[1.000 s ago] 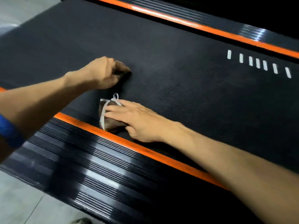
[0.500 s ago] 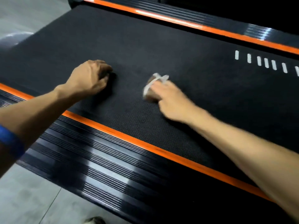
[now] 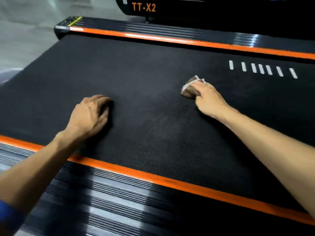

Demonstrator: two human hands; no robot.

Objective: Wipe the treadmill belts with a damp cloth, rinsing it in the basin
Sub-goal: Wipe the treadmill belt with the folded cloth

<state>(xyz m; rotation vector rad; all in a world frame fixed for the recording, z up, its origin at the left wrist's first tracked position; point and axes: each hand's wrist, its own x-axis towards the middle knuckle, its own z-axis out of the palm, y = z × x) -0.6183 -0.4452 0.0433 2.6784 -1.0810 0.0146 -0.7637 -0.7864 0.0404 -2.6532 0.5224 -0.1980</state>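
Plainly, the right hand point(image 3: 208, 99) lay on the cloth point(image 3: 190, 88), its fingers fairly straight and pressing the brown, white-edged wad flat against the belt point(image 3: 144, 74); nothing showed a pinch or a curl round it. The left hand point(image 3: 90, 116) rested apart on the belt, nearer the front rail point(image 3: 153, 179), with fingers curled under like a loose fist and holding nothing that could be seen, apparently a prop for the leaning body.

The cloth sat on the far half of the belt, near a row of white marks point(image 3: 262, 68) but not touching them. Beyond ran the far rail point(image 3: 170, 38) with its orange stripe, and a dark housing lettered TT-X2 point(image 3: 144, 7). No basin was in view.

As a judgement, the risks were these: the belt might creep under the propping fist and tip the person forward; the cloth, only pressed, might slip from under the fingers on a quick stroke; and a dirty cloth left unrinsed would smear grime instead of lifting it.
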